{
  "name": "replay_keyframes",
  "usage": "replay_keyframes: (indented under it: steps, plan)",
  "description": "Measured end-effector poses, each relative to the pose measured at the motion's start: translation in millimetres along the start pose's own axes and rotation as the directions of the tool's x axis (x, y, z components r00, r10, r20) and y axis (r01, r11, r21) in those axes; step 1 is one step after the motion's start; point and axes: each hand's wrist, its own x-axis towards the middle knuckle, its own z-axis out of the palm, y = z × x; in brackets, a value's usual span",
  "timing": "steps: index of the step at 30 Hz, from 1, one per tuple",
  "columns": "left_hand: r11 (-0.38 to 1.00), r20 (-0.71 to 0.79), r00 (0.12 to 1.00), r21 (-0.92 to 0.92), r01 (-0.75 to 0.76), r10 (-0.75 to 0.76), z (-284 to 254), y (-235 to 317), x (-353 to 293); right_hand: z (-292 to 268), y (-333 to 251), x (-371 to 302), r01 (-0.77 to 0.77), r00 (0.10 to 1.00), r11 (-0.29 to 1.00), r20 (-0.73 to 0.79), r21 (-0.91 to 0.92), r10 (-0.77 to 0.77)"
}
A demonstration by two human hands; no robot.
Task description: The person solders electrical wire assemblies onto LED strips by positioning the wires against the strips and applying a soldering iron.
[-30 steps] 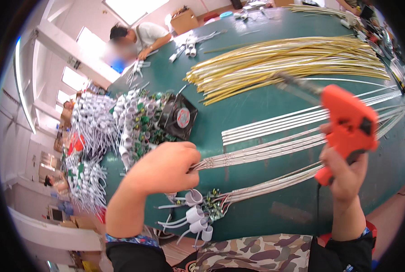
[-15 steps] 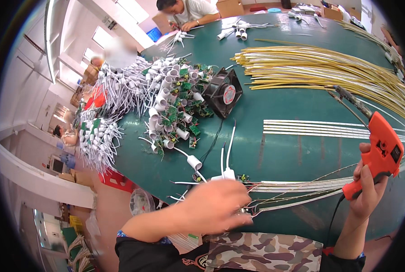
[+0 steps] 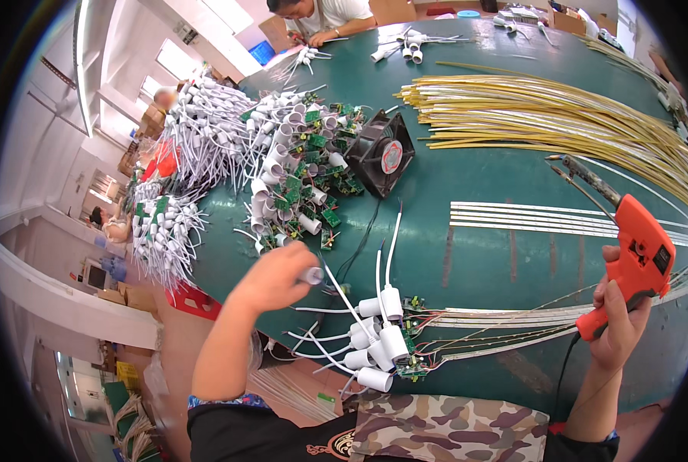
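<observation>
My right hand (image 3: 619,323) grips the handle of a red soldering gun (image 3: 642,245), its metal tip and wire feed tube pointing up and left over the table. My left hand (image 3: 276,277) is closed around a white plastic cylinder housing (image 3: 311,275), mostly hidden by the fingers, at the near edge of a heap. In front of me lies a cluster of white cylinder housings (image 3: 393,343) with white cables, beside green circuit boards (image 3: 415,362). Thin wires run from the boards to LED strips (image 3: 513,317) stretching right.
A pile of housings and boards (image 3: 290,189) covers the table's left side, next to a black fan (image 3: 381,155). Yellow-edged strips (image 3: 536,115) lie in a bundle at the back right, with bare white strips (image 3: 544,218) nearer. Another person (image 3: 324,19) works at the far edge.
My left hand has moved from the near cluster up and left to the heap, closing on a white housing. The cluster is uncovered. The soldering gun has shifted slightly left.
</observation>
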Motion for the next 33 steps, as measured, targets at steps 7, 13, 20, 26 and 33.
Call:
replay_keyframes:
  steps: [7, 13, 20, 26, 33]
  plan:
    - [0.79, -0.144, 0.964, -0.606, 0.095, -0.226, -82, 33, -21, 13, 1, 0, -0.037, 0.996, 0.997, 0.083, 0.075, 0.03]
    - [0.659, -0.296, 0.94, -0.743, -0.113, -0.172, -77, 59, 28, 16, 0, -3, 0.038, 0.995, 0.98, 0.086, 0.197, -0.056]
    - [0.608, 0.052, 0.997, -0.791, 0.073, -0.052, -32, 123, 92, 12, -6, -7, -0.287, 0.944, 0.918, 0.243, 0.274, 0.223]
    - [0.522, 0.384, 0.916, -0.808, 0.274, 0.113, 10, 179, 132, 25, 16, -16, 0.064, 0.965, 0.984, 0.241, 0.165, -0.103]
    - [0.589, 0.459, 0.852, -0.771, 0.241, 0.252, 28, 218, 144, 22, 28, -7, 0.455, 0.832, 0.884, 0.405, -0.106, -0.38]
